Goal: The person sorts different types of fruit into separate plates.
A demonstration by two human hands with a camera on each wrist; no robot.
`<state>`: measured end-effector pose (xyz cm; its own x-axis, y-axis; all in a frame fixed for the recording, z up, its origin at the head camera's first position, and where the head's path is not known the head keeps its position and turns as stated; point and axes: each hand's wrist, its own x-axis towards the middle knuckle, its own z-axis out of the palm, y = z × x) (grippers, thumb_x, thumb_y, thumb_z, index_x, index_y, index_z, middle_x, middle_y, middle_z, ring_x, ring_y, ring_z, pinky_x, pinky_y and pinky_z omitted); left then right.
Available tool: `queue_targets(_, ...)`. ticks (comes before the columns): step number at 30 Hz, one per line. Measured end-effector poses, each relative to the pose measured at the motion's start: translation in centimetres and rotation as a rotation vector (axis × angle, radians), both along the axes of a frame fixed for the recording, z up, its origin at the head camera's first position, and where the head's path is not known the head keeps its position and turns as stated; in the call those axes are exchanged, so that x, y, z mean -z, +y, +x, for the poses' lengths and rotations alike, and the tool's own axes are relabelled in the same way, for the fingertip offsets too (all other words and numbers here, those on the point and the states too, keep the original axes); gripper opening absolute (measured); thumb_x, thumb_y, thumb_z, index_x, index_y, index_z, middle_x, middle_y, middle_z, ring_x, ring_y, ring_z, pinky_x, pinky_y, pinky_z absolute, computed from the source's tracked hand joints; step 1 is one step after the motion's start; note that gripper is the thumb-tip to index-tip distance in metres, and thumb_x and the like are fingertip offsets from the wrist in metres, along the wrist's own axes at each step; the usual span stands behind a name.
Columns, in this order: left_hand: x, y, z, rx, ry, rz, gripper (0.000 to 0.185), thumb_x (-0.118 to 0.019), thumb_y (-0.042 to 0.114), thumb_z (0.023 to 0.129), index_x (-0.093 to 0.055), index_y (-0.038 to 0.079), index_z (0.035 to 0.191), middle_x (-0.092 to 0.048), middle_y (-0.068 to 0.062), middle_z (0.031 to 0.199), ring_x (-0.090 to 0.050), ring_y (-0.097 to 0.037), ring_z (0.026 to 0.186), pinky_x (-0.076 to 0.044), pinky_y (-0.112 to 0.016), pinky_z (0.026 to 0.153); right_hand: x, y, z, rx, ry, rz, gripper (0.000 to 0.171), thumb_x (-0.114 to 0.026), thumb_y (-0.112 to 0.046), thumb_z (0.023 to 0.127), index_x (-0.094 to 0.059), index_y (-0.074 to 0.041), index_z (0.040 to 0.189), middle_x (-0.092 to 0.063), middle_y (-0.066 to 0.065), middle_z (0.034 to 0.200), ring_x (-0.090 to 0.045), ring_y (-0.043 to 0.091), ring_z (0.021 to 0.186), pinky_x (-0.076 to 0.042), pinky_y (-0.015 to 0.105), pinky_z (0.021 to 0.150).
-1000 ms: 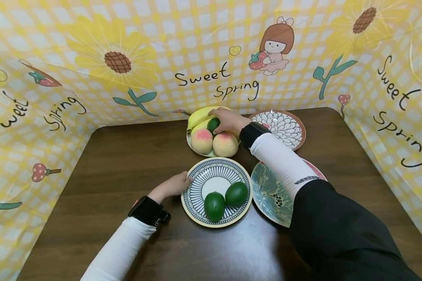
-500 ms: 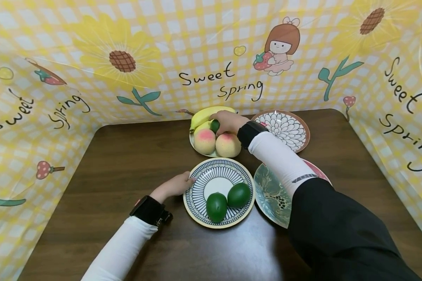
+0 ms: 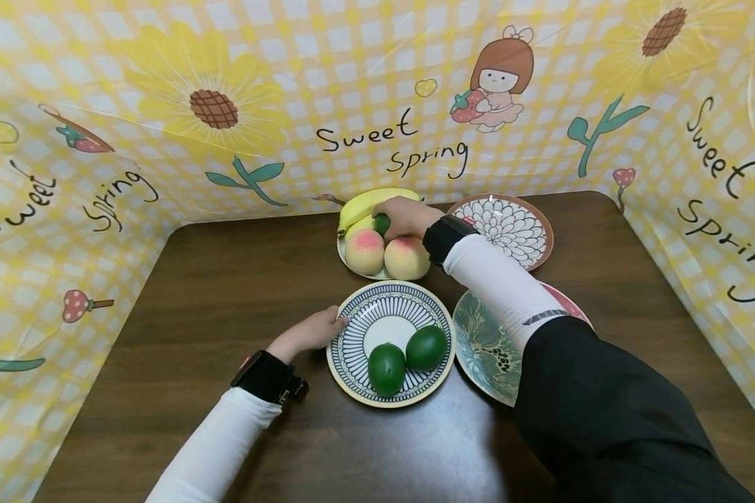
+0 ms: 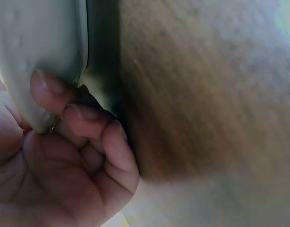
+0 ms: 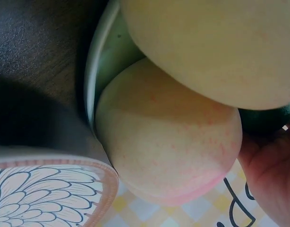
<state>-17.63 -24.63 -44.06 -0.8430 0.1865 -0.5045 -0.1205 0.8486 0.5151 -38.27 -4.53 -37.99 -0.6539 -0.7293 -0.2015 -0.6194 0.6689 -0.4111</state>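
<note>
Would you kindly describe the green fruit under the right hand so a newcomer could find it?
Start at the far plate by the backdrop, piled with bananas and two peaches. The right hand grips a small dark green fruit there, the pile's only green piece.

head: high, looking down over table [image 3: 226,293] | wrists: very close | shared: plate rims
</note>
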Motion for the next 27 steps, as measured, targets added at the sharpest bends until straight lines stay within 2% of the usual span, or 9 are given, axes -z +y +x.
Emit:
queue_targets(8,-0.2,0.0,0.0,0.003,0.006,-0.001,0.028,-0.036,0.022,0.111,-0.049,-0.002,0.116,-0.058,-0.013,0.095,-0.060,-0.026,0.095,-0.048,-0.041,0.089,-1.4,0.3,0.5,0.013,0.008,-0.037,0.067,-0.073,-0.014,0.087,-0.050,-0.009,0.150,-0.054,0.013,0.151,-0.051,0.026,0.134,-0.040,0.038,0.116)
queue_targets(13,0.1,0.1,0.0,-0.005,0.008,0.000,0.027,-0.036,0.022,0.111,-0.050,-0.001,0.114,-0.058,-0.012,0.093,-0.060,-0.025,0.094,-0.048,-0.040,0.089,-2.5,0.5,0.9,-0.025,0.058,-0.068,0.060,-0.072,-0.013,0.091,-0.053,-0.006,0.147,-0.058,0.016,0.145,-0.055,0.028,0.124,-0.044,0.040,0.110)
queue_targets(18,0.0,0.2,0.0,-0.006,0.018,-0.003,0.028,-0.036,0.022,0.111,-0.050,-0.002,0.115,-0.060,-0.014,0.094,-0.062,-0.027,0.097,-0.049,-0.044,0.093,-3.8,0.9,1.6,-0.067,0.110,-0.150,0.058,-0.073,-0.014,0.092,-0.054,-0.001,0.145,-0.057,0.019,0.147,-0.056,0.031,0.126,-0.045,0.041,0.109)
queue_targets(23,-0.1,0.1,0.0,0.000,0.016,0.000,0.029,-0.036,0.021,0.111,-0.050,-0.004,0.117,-0.061,-0.014,0.094,-0.062,-0.027,0.095,-0.049,-0.044,0.093,-5.0,1.1,3.3,-0.099,0.153,-0.187,0.060,-0.075,-0.015,0.091,-0.053,-0.004,0.147,-0.055,0.017,0.151,-0.054,0.030,0.133,-0.044,0.041,0.111)
queue_targets(27,-0.2,0.1,0.1,-0.001,0.018,0.004,0.029,-0.037,0.021,0.111,-0.050,-0.003,0.118,-0.062,-0.013,0.092,-0.063,-0.024,0.092,-0.049,-0.040,0.090,-5.6,1.0,5.4,-0.170,0.187,-0.195,0.060,-0.075,-0.015,0.092,-0.054,-0.005,0.147,-0.054,0.017,0.151,-0.054,0.030,0.135,-0.046,0.041,0.110)
